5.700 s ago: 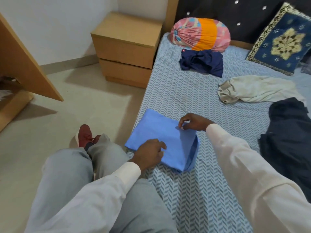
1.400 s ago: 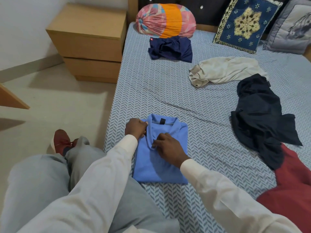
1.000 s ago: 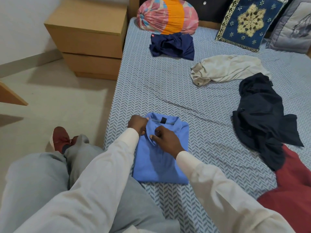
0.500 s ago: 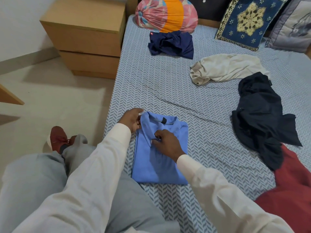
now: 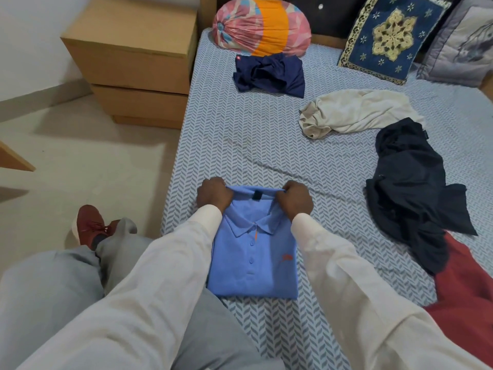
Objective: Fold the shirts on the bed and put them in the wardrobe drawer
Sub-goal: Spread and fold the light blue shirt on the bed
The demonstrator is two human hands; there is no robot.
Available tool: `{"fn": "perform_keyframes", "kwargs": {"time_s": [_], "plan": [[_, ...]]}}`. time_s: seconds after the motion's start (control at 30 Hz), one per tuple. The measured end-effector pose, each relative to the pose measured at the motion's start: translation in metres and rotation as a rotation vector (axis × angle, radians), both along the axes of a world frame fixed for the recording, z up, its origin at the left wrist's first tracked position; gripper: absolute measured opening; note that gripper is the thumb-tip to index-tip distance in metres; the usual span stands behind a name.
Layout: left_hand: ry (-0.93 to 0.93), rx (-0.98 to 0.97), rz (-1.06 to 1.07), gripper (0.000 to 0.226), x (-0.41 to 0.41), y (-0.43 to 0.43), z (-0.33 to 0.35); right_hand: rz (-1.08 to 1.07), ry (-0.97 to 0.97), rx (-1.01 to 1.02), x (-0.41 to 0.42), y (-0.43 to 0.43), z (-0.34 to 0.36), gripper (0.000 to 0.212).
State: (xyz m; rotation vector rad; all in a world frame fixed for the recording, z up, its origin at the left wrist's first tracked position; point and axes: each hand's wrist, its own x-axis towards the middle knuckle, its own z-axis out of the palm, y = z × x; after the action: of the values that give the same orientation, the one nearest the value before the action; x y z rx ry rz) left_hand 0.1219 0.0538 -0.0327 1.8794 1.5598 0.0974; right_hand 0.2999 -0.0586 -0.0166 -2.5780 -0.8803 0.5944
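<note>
Where the folded blue polo shirt (image 5: pixel 253 257) lies by the near left edge of the bed (image 5: pixel 240 134), placket up and collar pointing toward the headboard, both hands hold the collar. The left hand (image 5: pixel 213 194) curls its fingers over the collar's left end and the right hand (image 5: pixel 296 197) over its right end, a dark neck label showing between them. Unfolded clothes lie further along the bed: a crumpled navy shirt (image 5: pixel 269 73) touching the pink-and-orange bolster (image 5: pixel 261 26) at the head, a cream shirt (image 5: pixel 354 112) toward the right, a black garment (image 5: pixel 408 177) just below it, and a red garment (image 5: pixel 469 289) at the near right edge, partly under the black one. A wooden bedside cabinet (image 5: pixel 133 57) stands against the bed's left side.
</note>
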Motion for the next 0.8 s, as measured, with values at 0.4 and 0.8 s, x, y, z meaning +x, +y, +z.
{"fn": "perform_keyframes", "kwargs": {"time_s": [0.4,0.8], "plan": [[-0.213,0.238,-0.109,0.038,-0.005,-0.028,0.016,-0.162,0.079,0.269,0.003,-0.026,0.001,0.027],[-0.382,0.258,0.013,0.035,-0.036,-0.073,-0.003,-0.060,0.142,0.335,-0.025,-0.094,-0.015,0.009]]}}
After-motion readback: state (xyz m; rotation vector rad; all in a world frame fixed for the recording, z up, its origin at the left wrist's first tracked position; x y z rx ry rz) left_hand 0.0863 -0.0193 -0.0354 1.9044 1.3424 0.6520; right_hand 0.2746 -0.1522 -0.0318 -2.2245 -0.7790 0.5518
